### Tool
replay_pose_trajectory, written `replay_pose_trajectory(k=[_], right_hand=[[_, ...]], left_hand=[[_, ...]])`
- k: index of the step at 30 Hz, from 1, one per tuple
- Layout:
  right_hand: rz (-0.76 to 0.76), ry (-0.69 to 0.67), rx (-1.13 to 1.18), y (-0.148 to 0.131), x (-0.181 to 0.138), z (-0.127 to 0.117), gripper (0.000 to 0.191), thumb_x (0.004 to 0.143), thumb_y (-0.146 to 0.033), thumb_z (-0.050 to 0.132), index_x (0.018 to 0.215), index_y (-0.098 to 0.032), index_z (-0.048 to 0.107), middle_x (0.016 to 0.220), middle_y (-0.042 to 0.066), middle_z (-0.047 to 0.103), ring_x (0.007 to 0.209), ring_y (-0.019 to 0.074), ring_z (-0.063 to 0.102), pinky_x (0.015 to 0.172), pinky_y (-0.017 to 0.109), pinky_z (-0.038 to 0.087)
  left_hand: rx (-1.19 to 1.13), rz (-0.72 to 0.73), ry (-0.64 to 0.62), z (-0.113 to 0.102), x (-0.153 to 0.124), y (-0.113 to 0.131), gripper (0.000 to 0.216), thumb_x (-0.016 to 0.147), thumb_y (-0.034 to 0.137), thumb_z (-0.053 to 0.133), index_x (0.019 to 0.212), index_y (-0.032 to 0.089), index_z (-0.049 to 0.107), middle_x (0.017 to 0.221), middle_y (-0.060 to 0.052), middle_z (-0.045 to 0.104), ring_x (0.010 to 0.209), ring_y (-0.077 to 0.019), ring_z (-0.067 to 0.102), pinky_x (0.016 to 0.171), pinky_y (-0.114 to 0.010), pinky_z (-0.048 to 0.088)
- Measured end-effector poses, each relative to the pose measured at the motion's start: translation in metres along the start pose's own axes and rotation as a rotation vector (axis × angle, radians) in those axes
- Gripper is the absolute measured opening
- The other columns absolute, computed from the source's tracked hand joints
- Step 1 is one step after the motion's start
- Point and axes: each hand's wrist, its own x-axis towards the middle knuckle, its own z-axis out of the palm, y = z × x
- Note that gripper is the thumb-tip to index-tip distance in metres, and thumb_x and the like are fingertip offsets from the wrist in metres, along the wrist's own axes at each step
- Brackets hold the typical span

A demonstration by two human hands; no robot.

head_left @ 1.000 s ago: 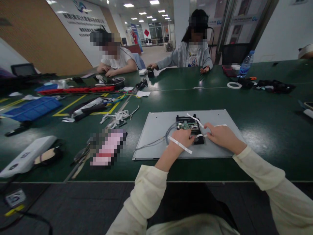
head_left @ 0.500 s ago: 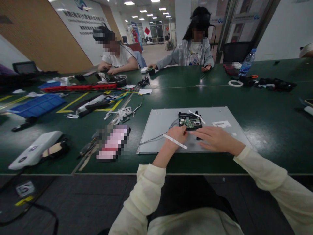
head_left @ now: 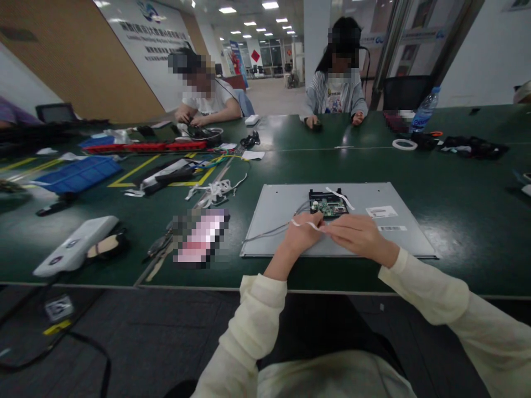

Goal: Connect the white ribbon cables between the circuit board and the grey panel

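- Your right hand [head_left: 359, 235] now has its grip pinched on the narrow white strip [head_left: 309, 224], which lay flat across your left hand [head_left: 303, 237] half a second ago; it's in hand now, seemingly lifting free
- Your left hand bends palm-down beside the black-framed green circuit board [head_left: 332, 208]; its grip I cannot tell
- Both wrists angle inward over the flat grey metal panel [head_left: 286, 202] on the dark green worktop [head_left: 468, 221]
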Motion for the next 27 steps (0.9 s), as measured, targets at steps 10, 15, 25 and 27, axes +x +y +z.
replay_pose_trajectory(k=[10,15,25,27], right_hand=[[0.229,-0.044,-0.203,0.044,0.021,0.003,0.029,0.096,-0.027,0.044,0.107,-0.019,0.070,0.102,0.010,0.069,0.093,0.0193,0.062,0.084,0.033,0.046],[0.173,-0.174,-0.192,0.041,0.032,0.029,0.030,0.097,-0.022,0.041,0.110,-0.018,0.068,0.103,0.011,0.068,0.094,0.0191,0.060,0.081,0.031,0.045],[0.022,-0.270,-0.200,0.039,0.026,0.058,0.027,0.095,-0.015,0.044,0.112,-0.016,0.065,0.102,0.009,0.068,0.094,0.0187,0.060,0.077,0.028,0.045],[0.011,-0.287,-0.195,0.038,0.025,0.061,0.025,0.094,-0.014,0.046,0.110,-0.016,0.066,0.101,0.009,0.068,0.093,0.0179,0.060,0.076,0.027,0.044]], left_hand=[[-0.045,-0.199,0.277,-0.003,-0.048,-0.039,0.055,0.077,0.039,0.067,0.127,0.022,0.050,0.123,-0.012,0.051,0.111,-0.0283,0.053,0.092,-0.041,0.044],[-0.146,-0.256,0.315,0.005,-0.049,-0.049,0.040,0.083,0.025,0.058,0.121,0.019,0.052,0.117,-0.010,0.053,0.096,-0.0203,0.060,0.086,-0.033,0.049],[-0.149,-0.229,0.314,0.009,-0.045,-0.052,0.024,0.085,0.011,0.047,0.104,0.018,0.062,0.105,-0.007,0.057,0.086,-0.0171,0.061,0.084,-0.030,0.050],[-0.144,-0.218,0.303,0.010,-0.044,-0.052,0.026,0.086,0.011,0.045,0.103,0.018,0.063,0.106,-0.007,0.057,0.086,-0.0167,0.061,0.085,-0.030,0.050]])
